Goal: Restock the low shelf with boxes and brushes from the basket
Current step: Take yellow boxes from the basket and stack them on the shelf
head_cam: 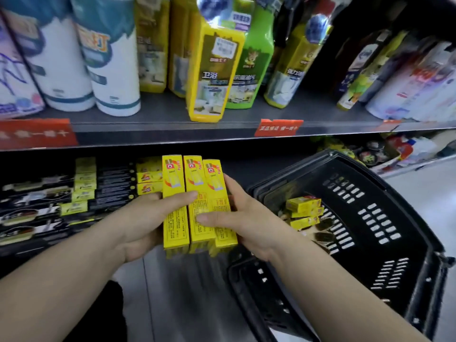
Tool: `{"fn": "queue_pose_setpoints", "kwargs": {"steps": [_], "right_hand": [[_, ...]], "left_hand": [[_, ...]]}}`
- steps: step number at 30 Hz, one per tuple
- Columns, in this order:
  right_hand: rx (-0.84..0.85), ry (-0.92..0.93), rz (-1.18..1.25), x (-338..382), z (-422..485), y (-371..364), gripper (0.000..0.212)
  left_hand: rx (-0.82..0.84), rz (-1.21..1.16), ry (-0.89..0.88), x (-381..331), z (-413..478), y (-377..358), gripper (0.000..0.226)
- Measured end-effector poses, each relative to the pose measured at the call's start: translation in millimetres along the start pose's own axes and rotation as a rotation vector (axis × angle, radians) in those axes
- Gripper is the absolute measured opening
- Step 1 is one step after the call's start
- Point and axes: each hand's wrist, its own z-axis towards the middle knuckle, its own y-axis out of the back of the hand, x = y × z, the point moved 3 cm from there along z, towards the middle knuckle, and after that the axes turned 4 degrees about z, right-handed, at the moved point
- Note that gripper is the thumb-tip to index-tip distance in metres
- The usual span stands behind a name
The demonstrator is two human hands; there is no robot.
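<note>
Here, both hands are gripping three yellow boxes point(196, 174) side by side, long faces turned up toward the camera, in a fan over the front of the low shelf point(182, 292). The left hand point(148, 213) is curling around the left box, its thumb point(182, 196) lying across the printed fronts of the left and middle boxes while its other fingers are tucking behind the pack, mostly hidden. The right hand point(244, 218) is clamping the right side, its thumb point(209, 217) pressing across the middle and right boxes and its fingers point(230, 185) running up the right box's outer edge. Further back on the low shelf, stocked yellow boxes point(148, 177) are lying stacked beside black brush packs point(29, 213). To the right, the black basket point(394, 193) is sitting tilted, holding more small yellow boxes point(304, 209) with dark brushes point(323, 235) just beneath them.
</note>
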Motion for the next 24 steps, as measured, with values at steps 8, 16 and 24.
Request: {"fn": "queue_pose_setpoints", "kwargs": {"steps": [8, 16, 24], "right_hand": [[-0.190, -0.024, -0.556, 15, 70, -17, 0.004], [-0.261, 0.245, -1.324, 32, 140, -16, 0.045], [-0.252, 0.192, -1.533, -7, 214, 6, 0.049]], "left_hand": [[-0.396, -0.237, -0.003, 31, -13, 64, 0.009], [-0.500, -0.391, -0.011, 36, 0, 94, 0.006], [-0.524, -0.302, -0.028, 44, 12, 113, 0.013]]}}
